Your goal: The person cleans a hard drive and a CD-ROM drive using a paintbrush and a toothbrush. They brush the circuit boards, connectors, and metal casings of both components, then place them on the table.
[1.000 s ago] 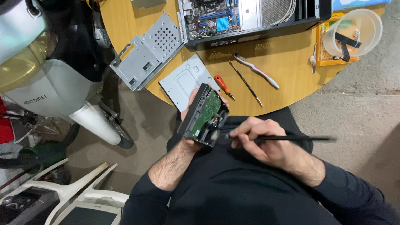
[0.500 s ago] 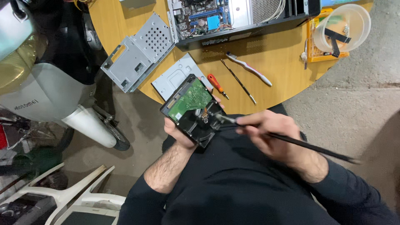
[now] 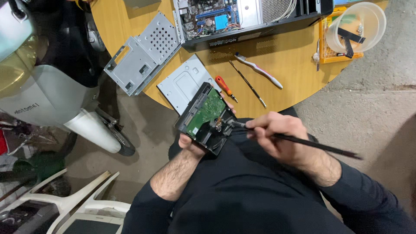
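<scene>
My left hand (image 3: pixel 193 145) holds a black hard drive (image 3: pixel 204 117) from below, over my lap, with its green circuit board facing up. My right hand (image 3: pixel 277 132) grips a long thin black tool (image 3: pixel 320 147) like a pen. The tool's metal tip touches the drive near the board's lower right corner. The tool's long handle sticks out to the right past my wrist.
A round wooden table (image 3: pixel 286 47) holds an open computer case (image 3: pixel 247 15), a perforated metal bracket (image 3: pixel 143 52), a grey metal plate (image 3: pixel 184 82), an orange-handled screwdriver (image 3: pixel 225 86), a toothbrush (image 3: pixel 260 71), a thin rod (image 3: pixel 248 84) and a clear tub (image 3: pixel 357 26). A scooter (image 3: pixel 47 86) stands left; white chairs (image 3: pixel 69 208) below.
The drive has tilted so its green board faces up more flatly. My right hand has swung the tool, so its handle now points right and downward, with the tip on the drive.
</scene>
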